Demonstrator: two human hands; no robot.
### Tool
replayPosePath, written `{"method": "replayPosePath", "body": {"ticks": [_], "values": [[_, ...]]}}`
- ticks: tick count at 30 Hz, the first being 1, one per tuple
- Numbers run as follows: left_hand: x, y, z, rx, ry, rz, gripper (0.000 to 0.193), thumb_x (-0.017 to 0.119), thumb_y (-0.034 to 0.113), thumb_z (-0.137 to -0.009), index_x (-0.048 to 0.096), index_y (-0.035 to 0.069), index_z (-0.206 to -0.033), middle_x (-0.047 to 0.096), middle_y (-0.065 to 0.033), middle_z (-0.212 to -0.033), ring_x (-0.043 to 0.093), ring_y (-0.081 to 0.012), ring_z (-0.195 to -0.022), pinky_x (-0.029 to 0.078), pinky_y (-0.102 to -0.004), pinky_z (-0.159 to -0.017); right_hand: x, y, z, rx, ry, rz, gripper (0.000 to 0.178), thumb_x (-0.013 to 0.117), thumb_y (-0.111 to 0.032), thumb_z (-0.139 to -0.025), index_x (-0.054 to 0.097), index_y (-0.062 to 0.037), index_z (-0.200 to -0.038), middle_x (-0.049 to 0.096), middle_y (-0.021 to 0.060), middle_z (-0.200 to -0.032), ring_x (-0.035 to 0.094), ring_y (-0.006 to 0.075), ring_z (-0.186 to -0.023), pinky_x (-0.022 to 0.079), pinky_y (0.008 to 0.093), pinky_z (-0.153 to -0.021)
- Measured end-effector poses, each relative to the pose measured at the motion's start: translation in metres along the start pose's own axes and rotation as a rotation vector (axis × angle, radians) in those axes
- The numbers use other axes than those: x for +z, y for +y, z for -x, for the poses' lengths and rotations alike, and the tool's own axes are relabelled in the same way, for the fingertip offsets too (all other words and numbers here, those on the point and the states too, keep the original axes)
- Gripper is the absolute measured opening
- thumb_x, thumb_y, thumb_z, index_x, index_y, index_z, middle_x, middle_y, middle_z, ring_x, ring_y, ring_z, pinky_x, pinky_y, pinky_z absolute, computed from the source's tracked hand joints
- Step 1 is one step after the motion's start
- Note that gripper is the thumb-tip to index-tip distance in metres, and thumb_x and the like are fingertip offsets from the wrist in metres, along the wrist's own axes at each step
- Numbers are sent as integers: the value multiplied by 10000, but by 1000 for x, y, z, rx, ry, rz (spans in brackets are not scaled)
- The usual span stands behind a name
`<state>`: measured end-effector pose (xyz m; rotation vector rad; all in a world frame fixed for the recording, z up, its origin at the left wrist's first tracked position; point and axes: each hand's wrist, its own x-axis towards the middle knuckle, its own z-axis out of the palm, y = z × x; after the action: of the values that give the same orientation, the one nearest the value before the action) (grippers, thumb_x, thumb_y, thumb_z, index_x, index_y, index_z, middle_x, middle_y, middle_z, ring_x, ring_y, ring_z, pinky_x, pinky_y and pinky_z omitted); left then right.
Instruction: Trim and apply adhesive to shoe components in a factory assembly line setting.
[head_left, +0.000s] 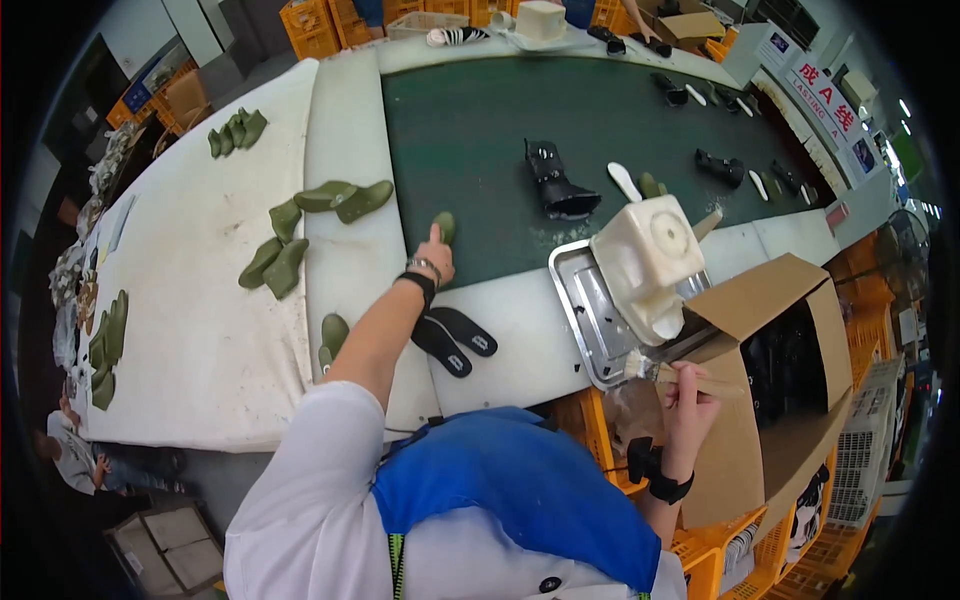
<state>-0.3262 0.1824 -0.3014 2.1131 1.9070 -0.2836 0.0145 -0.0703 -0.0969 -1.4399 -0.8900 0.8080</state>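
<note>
My left hand reaches out to the near left edge of the green belt. Its fingers close on a green shoe last, which lies partly hidden behind them. At the lower right, my right hand grips a flat brush with a wooden handle; its pale bristles point left, near the metal tray. On that tray stands a cut-open white plastic jug, with another handle sticking out behind it. Two black insoles lie on the white edge below my left wrist.
A black boot lies on the belt, and a white sole-shaped piece is beside it. More green lasts sit on the cloth-covered table at left. An opened cardboard box with black contents stands at right, above orange crates.
</note>
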Motion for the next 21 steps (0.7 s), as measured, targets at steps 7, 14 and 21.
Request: {"method": "replayPosePath", "body": {"ticks": [7, 14, 21], "values": [[-53, -7, 87, 103, 281, 180, 388, 575, 265, -763, 477, 74, -1087, 602, -198, -831, 587, -354, -787, 478, -429, -662, 10, 18, -22, -35, -48, -37, 149, 544, -159, -854, 583, -16, -852, 481, -18, -600, 410, 35, -497, 322, 160, -455], [24, 30, 185, -55, 110, 247, 739, 586, 546, -705, 347, 0, -1144, 599, -200, -693, 598, -356, -642, 476, -413, -553, 6, 47, -67, -100, 15, 24, 179, 553, -178, -851, 592, -3, -835, 490, -19, -600, 416, 35, -493, 315, 166, -442], [16, 41, 176, -144, 91, 441, 720, 549, 597, -709, 355, 22, -1096, 604, -214, -784, 592, -380, -746, 471, -431, -642, -23, 90, -94, -316, 253, 669, 351, 556, -296, -822, 625, 46, -781, 622, 203, -721, 633, 284, -692, 461, 367, -597]]}}
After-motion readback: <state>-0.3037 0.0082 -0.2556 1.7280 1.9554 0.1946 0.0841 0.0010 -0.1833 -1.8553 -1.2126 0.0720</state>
